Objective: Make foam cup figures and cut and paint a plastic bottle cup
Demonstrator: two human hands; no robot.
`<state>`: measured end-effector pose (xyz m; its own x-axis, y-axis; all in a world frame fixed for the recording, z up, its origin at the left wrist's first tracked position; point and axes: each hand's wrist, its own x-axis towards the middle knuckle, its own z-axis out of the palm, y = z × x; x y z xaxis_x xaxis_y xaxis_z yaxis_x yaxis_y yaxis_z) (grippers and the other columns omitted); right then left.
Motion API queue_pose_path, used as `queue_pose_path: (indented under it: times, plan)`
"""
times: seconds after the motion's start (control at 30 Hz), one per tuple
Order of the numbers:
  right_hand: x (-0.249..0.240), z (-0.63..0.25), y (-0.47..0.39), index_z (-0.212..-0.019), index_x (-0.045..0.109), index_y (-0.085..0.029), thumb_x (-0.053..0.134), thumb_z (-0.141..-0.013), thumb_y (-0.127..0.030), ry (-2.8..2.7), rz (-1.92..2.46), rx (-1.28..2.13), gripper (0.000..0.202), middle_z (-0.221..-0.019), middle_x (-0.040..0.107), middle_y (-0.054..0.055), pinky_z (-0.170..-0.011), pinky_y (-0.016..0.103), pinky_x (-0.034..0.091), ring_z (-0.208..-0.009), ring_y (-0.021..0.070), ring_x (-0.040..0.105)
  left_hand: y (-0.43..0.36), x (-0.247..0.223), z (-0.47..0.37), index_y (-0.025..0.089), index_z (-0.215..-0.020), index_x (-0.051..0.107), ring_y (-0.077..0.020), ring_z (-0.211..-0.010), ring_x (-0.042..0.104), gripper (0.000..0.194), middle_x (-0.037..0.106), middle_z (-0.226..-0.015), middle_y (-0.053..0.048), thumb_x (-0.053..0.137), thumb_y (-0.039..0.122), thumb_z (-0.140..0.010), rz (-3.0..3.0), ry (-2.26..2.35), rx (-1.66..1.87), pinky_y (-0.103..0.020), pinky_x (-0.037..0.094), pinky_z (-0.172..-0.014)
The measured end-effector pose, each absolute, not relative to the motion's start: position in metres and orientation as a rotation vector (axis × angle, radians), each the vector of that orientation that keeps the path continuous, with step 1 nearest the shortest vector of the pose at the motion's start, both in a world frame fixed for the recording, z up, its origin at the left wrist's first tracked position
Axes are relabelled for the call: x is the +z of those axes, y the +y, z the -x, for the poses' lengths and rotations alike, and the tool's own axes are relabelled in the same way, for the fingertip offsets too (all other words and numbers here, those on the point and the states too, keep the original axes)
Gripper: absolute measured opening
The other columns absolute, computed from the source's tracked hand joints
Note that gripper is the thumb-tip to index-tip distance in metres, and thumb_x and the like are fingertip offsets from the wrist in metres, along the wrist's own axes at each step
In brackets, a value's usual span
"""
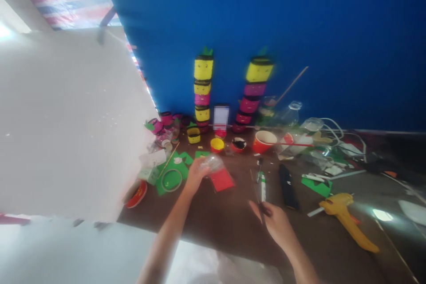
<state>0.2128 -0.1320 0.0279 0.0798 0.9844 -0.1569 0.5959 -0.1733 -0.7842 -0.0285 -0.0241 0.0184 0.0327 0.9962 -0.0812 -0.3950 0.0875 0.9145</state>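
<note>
My left hand (199, 171) is closed on a clear plastic piece (213, 163), rounded like a cut bottle end. A red sheet (222, 180) lies beside it, partly under the plastic. My right hand (275, 221) is closed around a slim dark tool (262, 213) above the table's front part; blur hides its exact kind. Just beyond the right hand lies a white-and-green marker (263, 186). A black pouch (288, 185) rests to its right.
Two stacks of yellow and pink face-decorated cups (203, 69) stand against a blue board (186, 17). A red paper tub (264, 142), a yellow cup (217, 144), green sheets (181, 168) and a tape ring (171, 180) are about. A yellow glue gun (348, 219) lies right.
</note>
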Motion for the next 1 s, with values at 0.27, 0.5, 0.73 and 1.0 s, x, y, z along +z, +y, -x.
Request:
queue_pose_path:
  times: [0.27,0.5,0.73,1.0]
  plan:
    - [0.03,-0.235,-0.149,-0.058,0.061,-0.015,0.055,-0.071,-0.056,-1.428,1.853,0.878,0.043,-0.053,0.059,0.002,-0.048,0.021,0.038,-0.054,0.0165,0.054,-0.006,0.051,-0.023,0.023,-0.117,0.05,-0.0263,-0.11,0.05,0.069,0.048,-0.116,-0.009,0.078,0.042,-0.056,-1.893,1.226,1.046,-0.044,0.041,-0.096]
    - [0.025,-0.246,-0.165,-0.06,0.062,-0.015,0.055,-0.071,-0.053,-1.368,1.895,0.877,0.04,-0.054,0.06,0.002,-0.049,0.021,0.039,-0.056,0.0175,0.056,0.027,0.061,-0.067,0.017,-0.133,0.037,-0.0304,-0.117,0.045,0.082,0.048,-0.123,-0.015,0.072,0.044,-0.064,-2.372,1.064,0.781,-0.044,0.038,-0.1]
    - [0.027,-0.25,-0.168,-0.059,0.062,-0.016,0.055,-0.071,-0.053,-1.335,1.93,0.834,0.04,-0.053,0.06,0.002,-0.049,0.021,0.039,-0.055,0.0161,0.055,0.046,0.05,-0.084,0.012,-0.134,0.036,-0.0346,-0.118,0.046,0.088,0.051,-0.127,-0.02,0.077,0.036,-0.059,-2.35,0.932,0.625,-0.048,0.037,-0.098]
    - [0.03,-0.247,-0.168,-0.056,0.059,-0.017,0.054,-0.07,-0.055,-1.355,1.949,0.812,0.042,-0.05,0.057,0.001,-0.048,0.022,0.037,-0.053,0.0156,0.052,0.049,0.045,-0.085,0.019,-0.108,0.059,-0.0394,-0.115,0.049,0.078,0.061,-0.112,-0.016,0.086,0.022,-0.034,-1.787,0.85,0.906,-0.051,0.03,-0.102]
